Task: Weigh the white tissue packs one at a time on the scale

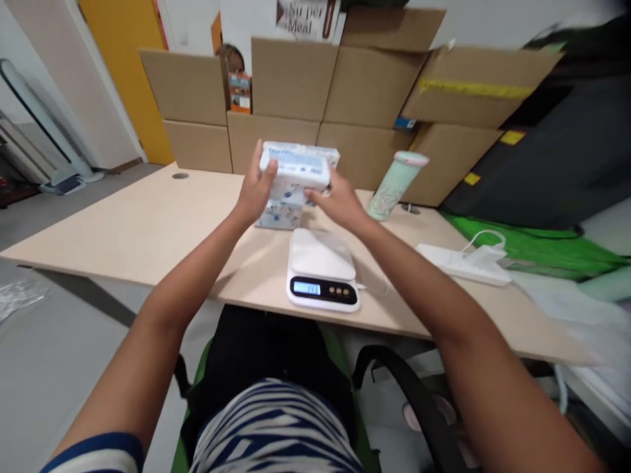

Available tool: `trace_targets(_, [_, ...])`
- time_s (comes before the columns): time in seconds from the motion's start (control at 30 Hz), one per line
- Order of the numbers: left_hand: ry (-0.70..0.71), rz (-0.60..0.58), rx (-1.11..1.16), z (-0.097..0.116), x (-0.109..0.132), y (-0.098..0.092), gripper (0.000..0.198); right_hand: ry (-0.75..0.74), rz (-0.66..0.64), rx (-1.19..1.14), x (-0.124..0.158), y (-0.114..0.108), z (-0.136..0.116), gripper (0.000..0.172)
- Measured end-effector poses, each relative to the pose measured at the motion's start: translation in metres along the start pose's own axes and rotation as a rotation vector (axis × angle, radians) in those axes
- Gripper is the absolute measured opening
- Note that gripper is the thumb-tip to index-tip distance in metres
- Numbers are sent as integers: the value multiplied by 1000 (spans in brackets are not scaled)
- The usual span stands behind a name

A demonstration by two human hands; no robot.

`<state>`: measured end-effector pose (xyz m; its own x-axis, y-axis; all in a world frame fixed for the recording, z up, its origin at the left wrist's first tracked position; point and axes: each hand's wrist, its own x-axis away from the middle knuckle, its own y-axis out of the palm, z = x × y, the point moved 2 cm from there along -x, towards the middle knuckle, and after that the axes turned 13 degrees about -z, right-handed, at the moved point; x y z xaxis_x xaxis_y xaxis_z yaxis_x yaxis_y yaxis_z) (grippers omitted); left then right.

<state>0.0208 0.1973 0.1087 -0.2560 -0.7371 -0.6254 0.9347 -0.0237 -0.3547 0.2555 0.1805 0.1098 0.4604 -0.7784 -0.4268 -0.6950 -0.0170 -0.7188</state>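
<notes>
A white and blue soft pack is held between both hands above another similar pack that lies on the beige table. My left hand grips the pack's left end. My right hand holds its right underside. Just in front of the hands sits a white digital kitchen scale with a lit display and nothing on its platform.
A pale green tumbler stands right of the hands. A white power strip with a cable lies further right. Cardboard boxes are stacked behind the table. A green sheet and a chair armrest are at the right.
</notes>
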Motion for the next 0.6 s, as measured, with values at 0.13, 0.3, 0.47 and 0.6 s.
trace_targets(0.13, [-37, 48, -67, -31, 7, -12, 91, 165, -64, 74, -23, 28, 3, 101])
trace_targets(0.3, [-101, 25, -265, -52, 20, -29, 84, 91, -168, 275, -29, 42, -1, 75])
trace_targets(0.47, [15, -45, -638, -67, 32, -48, 91, 1, -150, 533, -26, 38, 3, 66])
trace_targets(0.6, [208, -2, -874, -82, 55, -49, 100, -143, 17, 515, -38, 19, 34, 65])
